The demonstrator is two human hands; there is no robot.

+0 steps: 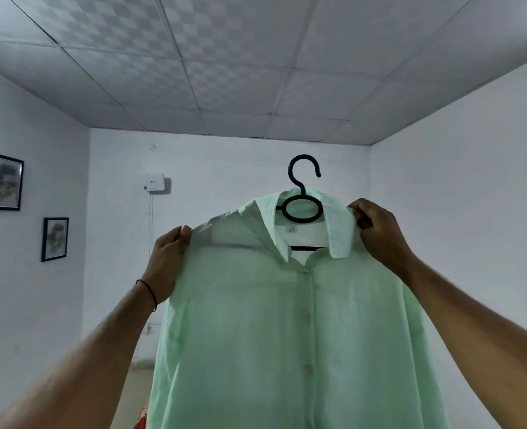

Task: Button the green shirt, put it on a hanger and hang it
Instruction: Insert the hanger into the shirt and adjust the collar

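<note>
While hands (169,258) (379,236) grip it, shirt (287,335) (on hanger (290,173)) dangles.

- You face a white back wall (225,168) bearing a small white box (154,182).
- Your left wall (39,119) holds a larger framed picture (1,180) and a smaller framed picture (55,239).
- A tiled ceiling (225,72) spans above you.

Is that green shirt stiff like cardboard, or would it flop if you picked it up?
Probably floppy: the green shirt hangs in soft folds from the hanger while the left hand and right hand pinch its shoulders. Likely light too, since the cloth looks thin, almost see-through near the left hand.
</note>
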